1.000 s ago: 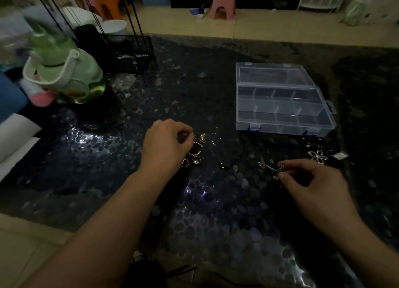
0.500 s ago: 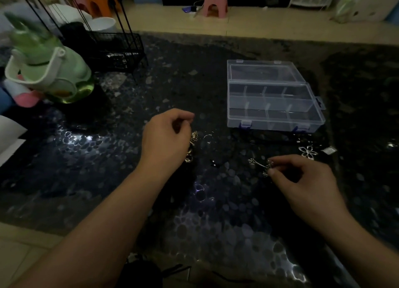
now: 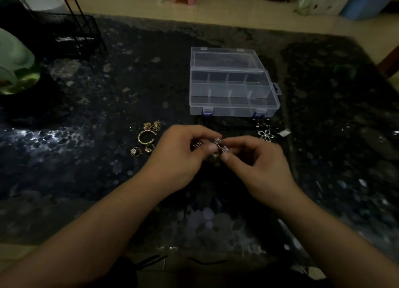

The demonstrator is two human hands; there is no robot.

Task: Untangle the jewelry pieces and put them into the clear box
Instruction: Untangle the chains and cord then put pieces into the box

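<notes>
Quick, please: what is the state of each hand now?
Left hand: pinches the silver piece.
Right hand: pinches the same piece.

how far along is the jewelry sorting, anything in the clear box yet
Nothing looks done: the clear box stands open and its compartments look empty. In hand: the left hand and right hand both pinch a silver piece between them. Left: the gold bangle, gold rings, a gold tangle and a silver flower piece lie on the table.
</notes>
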